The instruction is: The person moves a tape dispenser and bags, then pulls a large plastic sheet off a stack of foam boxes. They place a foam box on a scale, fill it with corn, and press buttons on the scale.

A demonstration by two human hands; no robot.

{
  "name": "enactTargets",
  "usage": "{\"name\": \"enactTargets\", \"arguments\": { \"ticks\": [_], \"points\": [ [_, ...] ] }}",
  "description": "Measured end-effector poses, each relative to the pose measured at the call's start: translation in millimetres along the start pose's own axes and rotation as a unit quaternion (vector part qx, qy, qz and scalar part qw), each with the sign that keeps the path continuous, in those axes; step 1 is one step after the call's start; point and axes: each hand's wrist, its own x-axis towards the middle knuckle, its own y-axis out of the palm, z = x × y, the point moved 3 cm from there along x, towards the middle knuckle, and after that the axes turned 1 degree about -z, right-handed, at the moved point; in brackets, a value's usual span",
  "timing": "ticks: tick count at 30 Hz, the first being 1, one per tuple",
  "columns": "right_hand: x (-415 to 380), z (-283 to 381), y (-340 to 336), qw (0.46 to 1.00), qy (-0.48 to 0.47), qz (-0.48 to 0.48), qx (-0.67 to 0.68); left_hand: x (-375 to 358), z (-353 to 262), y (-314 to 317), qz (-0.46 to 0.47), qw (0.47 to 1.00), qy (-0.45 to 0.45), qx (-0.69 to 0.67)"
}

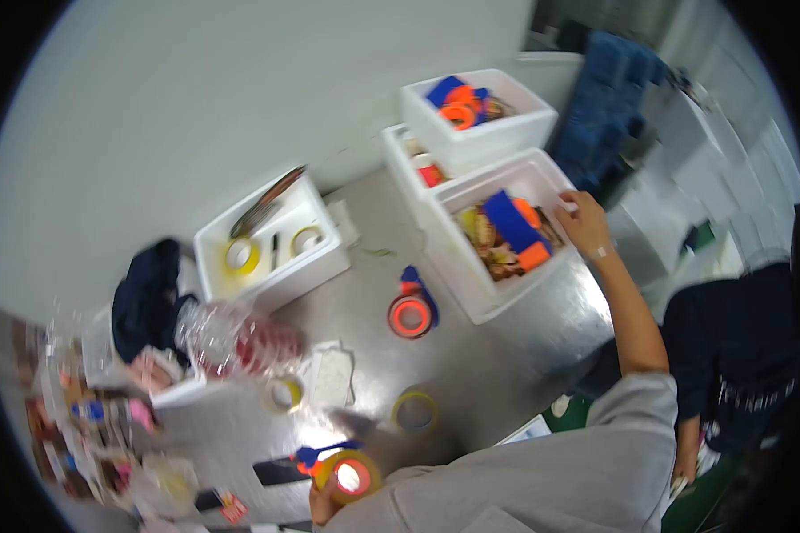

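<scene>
My left hand [324,501], low in the view, is closed on a tape dispenser [354,475] with a blue and orange frame and a yellow-brown tape roll. My right hand [585,224] reaches out to the right and grips the rim of a white foam box [478,298]. Inside that box lie a blue piece [512,222], orange parts and several packets. Another blue and orange tape dispenser [412,313] rests on the metal table [373,355] between my hands. Close to my left hand are a loose yellow tape roll [415,412] and a dark flat object [277,473].
A smaller white box [480,149] with blue and orange items is stacked behind. To the left, another white box [309,269] holds tape rolls. A clear plastic bag [240,340], dark cloth [148,293] and white pad [331,377] lie nearby. A person in dark clothing [729,346] is at right.
</scene>
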Motion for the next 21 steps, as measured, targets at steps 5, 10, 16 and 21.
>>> {"name": "enactTargets", "arguments": {
  "ticks": [5,10,16,21],
  "points": [
    [-58.2,133.4,-2.1,0.959,-0.177,0.144,0.170,-13.5,-23.1,27.4,-0.044,0.996,-0.032,-0.074],
    [-124.6,222.8,27.3,0.819,-0.116,0.368,0.424,-17.7,-10.6,23.2,-0.038,0.987,-0.043,-0.150],
    [-177.5,350.7,33.4,0.077,-0.011,0.608,0.790,-29.9,17.5,-14.0,-0.037,0.978,-0.008,-0.207],
    [-217.2,478.3,-47.9,-0.105,-0.059,0.641,0.758,-65.9,20.6,-41.6,-0.034,0.946,0.014,-0.324]
  ]
}}
